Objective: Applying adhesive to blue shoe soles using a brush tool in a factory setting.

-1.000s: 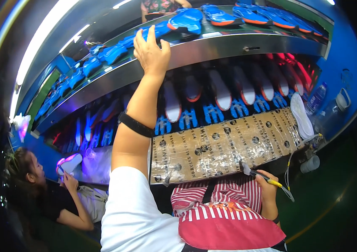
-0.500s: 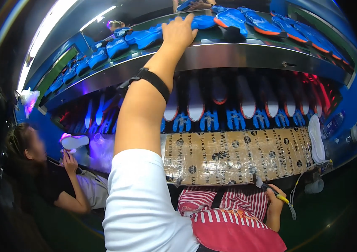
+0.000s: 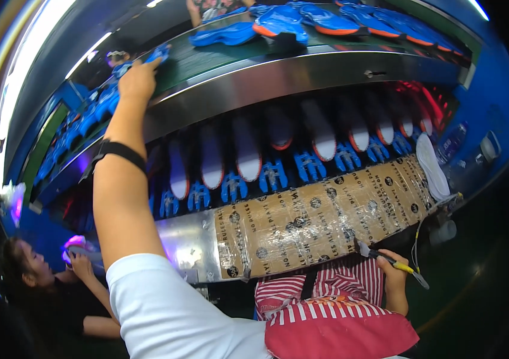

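My left hand (image 3: 137,81) has swung further left along the upper conveyor belt (image 3: 206,66) since the earlier frame; arm stretched full up, black wristband (image 3: 117,151) showing. Hand now lies on a blue shoe sole (image 3: 152,57) near the belt's front edge. Fingers draped over it from behind, so can't tell if they're closed on it or just resting. Sole looks light, thin, rubbery and bendy, prob. flops if pinched by one end, so I'd take it across the middle, thumb under, fingers on top. Not fragile, not slick by the look. Right hand (image 3: 392,281) is down by my striped apron (image 3: 326,299), fingers wrapped round a yellow-handled brush (image 3: 389,260), just below the taped cardboard surface (image 3: 320,221).
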Available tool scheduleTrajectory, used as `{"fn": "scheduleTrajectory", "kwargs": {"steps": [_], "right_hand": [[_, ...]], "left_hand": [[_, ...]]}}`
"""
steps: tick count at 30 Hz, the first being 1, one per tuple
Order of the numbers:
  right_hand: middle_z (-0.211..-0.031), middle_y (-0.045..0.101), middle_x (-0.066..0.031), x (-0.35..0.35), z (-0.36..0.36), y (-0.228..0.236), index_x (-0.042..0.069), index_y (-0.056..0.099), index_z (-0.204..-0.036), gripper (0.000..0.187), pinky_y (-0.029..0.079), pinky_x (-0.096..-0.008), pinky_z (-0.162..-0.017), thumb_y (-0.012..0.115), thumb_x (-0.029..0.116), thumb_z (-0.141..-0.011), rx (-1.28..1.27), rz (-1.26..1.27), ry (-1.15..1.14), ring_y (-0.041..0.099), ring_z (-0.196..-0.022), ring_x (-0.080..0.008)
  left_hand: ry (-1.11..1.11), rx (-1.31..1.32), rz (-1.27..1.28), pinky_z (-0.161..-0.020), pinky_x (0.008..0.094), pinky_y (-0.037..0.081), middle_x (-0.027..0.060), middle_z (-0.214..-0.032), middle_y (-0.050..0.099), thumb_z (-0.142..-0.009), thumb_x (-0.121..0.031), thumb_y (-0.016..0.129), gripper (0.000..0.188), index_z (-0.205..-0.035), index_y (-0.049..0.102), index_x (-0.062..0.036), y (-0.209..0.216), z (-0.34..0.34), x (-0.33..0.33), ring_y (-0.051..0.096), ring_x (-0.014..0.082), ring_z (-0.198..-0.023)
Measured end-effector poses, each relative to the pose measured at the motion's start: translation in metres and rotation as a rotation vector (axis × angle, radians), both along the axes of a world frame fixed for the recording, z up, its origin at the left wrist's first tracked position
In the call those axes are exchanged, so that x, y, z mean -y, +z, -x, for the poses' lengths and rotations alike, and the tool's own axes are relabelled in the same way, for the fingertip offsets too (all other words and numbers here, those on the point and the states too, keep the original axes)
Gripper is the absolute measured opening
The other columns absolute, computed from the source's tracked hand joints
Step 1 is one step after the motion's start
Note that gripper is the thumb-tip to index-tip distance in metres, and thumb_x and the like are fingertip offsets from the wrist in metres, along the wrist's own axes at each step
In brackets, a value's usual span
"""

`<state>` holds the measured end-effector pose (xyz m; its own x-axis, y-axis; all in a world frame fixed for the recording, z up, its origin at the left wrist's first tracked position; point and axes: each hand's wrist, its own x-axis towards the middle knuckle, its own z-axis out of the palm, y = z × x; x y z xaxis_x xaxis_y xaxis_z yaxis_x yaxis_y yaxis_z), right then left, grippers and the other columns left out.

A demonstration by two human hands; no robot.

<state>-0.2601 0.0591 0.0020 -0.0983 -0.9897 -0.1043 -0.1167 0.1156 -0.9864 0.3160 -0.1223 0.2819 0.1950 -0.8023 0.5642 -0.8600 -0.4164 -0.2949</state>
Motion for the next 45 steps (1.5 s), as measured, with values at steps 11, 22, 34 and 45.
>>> {"fn": "scheduleTrajectory", "kwargs": {"steps": [11, 22, 34, 45], "right_hand": [[-0.071, 0.063, -0.0028, -0.013, -0.004, 0.016, -0.004, 0.066, -0.092, 0.023, 0.043, -0.0187, -0.059, 0.068, 0.003, -0.071, 0.014, -0.007, -0.117, 0.055, -0.062, -0.0065], [-0.066, 0.062, -0.007, -0.023, 0.004, 0.004, -0.006, 0.064, -0.096, 0.026, 0.04, -0.0179, -0.051, 0.066, 0.007, -0.074, 0.155, 0.007, -0.236, 0.055, -0.057, -0.0086], [-0.068, 0.064, -0.0043, -0.016, 0.036, 0.011, -0.003, 0.067, -0.095, 0.023, 0.042, -0.0174, -0.054, 0.067, 0.004, -0.073, 0.17, 0.066, -0.28, 0.057, -0.059, -0.0073], [-0.069, 0.064, -0.0054, -0.022, 0.056, 0.001, -0.003, 0.067, -0.095, 0.023, 0.045, -0.0184, -0.059, 0.067, 0.001, -0.073, 0.199, 0.025, -0.285, 0.058, -0.061, -0.0089]], "left_hand": [[0.152, 0.007, -0.013, -0.079, 0.0441, 0.049, 0.0183, -0.112, 0.056, -0.089, -0.019, 0.05, 0.037, -0.122, 0.054, -0.032, -0.001, -0.068, 0.001, 0.06, 0.0352, -0.097], [-0.133, -0.143, 0.041, -0.096, 0.0502, 0.037, 0.0169, -0.135, 0.04, -0.082, -0.037, 0.06, 0.052, -0.128, 0.05, -0.0165, -0.012, 0.012, 0.073, 0.037, 0.0328, -0.126], [-0.442, -0.229, 0.039, -0.082, 0.046, 0.046, 0.0155, -0.111, 0.061, -0.084, -0.03, 0.053, 0.034, -0.116, 0.058, -0.0208, -0.002, 0.144, 0.149, 0.057, 0.0337, -0.104], [-0.231, -0.643, 0.488, -0.094, 0.0474, 0.037, 0.0271, -0.121, 0.052, -0.081, -0.054, 0.054, 0.07, -0.137, 0.038, -0.015, 0.008, 0.098, 0.129, 0.053, 0.0341, -0.111]]}}
